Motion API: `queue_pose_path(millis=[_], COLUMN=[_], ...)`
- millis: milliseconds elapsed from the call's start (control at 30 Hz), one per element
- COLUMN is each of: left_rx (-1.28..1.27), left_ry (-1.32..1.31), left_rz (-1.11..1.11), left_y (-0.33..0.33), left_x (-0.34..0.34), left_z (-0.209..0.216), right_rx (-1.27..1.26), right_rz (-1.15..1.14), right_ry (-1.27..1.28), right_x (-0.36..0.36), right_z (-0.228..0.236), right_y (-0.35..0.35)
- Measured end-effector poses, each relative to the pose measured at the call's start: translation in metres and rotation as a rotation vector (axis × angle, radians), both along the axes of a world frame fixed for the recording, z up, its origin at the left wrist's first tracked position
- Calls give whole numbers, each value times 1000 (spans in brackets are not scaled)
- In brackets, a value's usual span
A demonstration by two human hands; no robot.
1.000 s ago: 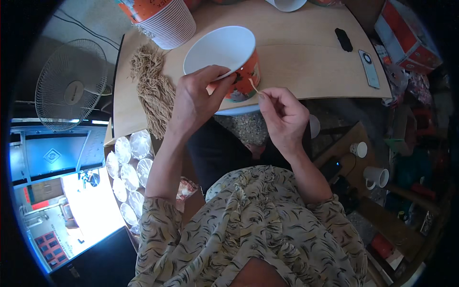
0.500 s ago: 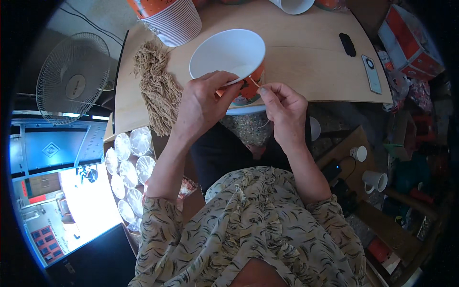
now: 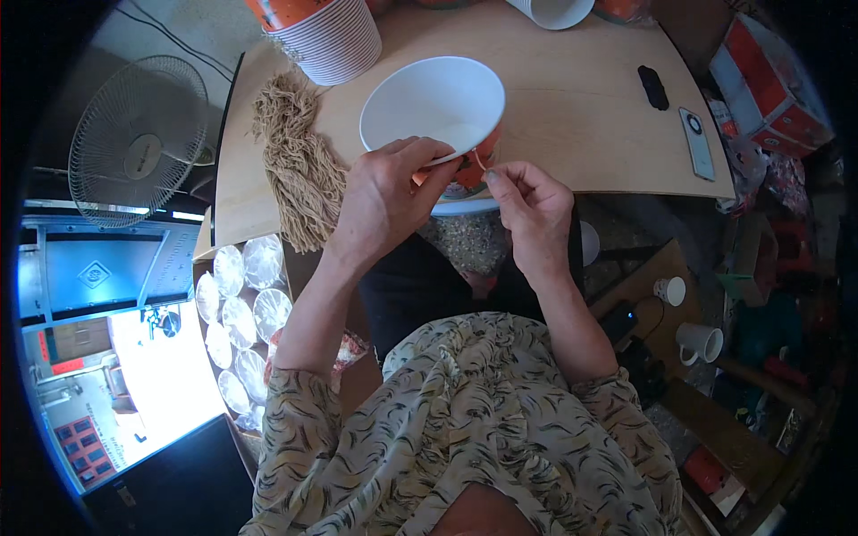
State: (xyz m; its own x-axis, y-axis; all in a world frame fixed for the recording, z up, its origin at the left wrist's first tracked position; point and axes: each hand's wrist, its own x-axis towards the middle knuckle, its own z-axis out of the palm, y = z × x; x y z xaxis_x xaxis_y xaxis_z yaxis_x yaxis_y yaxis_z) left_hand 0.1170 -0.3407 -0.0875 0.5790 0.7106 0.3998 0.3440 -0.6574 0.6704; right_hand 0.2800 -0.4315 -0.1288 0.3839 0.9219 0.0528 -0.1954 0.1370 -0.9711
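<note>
A large paper bucket [image 3: 420,98], white inside and orange with dark print outside, tilts at the table's near edge. My left hand [image 3: 393,183] pinches its near rim between thumb and fingers. Just right of it, my right hand [image 3: 534,205] holds a thin tan cord [image 3: 480,161] between thumb and forefinger. The cord runs up to the bucket's side just below the rim; how it is fastened there is too small to tell. To the left, a thick bundle of tan cords [image 3: 299,170] lies on the table and hangs over its edge.
A stack of nested orange-and-white buckets [image 3: 331,45] stands at the table's back left. On the right lie a phone [image 3: 696,143] and a dark oblong object [image 3: 652,87]. A fan [image 3: 138,143] is at left, above clear wrapped round items [image 3: 239,317]. A white mug [image 3: 699,342] sits lower right.
The bucket has shifted slightly to the right with my left hand. The cord, straight before, now curves, with my right fingers still on it.
</note>
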Motion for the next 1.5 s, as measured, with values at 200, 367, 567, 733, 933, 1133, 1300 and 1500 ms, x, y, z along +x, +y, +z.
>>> queue_pose_path(millis=[200,367,567,733,933,1133,1300,1500], left_rx=[3,1,0,36,4,45,37,-5], left_ry=[32,40,45,74,103,114,128,84], left_rz=[3,10,11,10,-30,-38,-47,-26], left_y=[-1,-4,-5,-7,-11,-12,-12,-15], left_x=[5,5,4,4,5,3,2,4], left_z=[-1,2,2,1,-4,-8,-13,-14], right_rx=[3,2,-25,-50,63,47,62,31], right_rz=[-34,-33,-16,-32,-86,-107,-94,-105], right_ry=[-14,-12,-16,2,-81,-165,-143,-197], right_x=[6,5,4,5,2,-1,-5,-2], right_z=[-4,-3,-3,-4,-18,-21,-25,-29], right_y=[-2,-1,-3,-1,5,-3,-1,0])
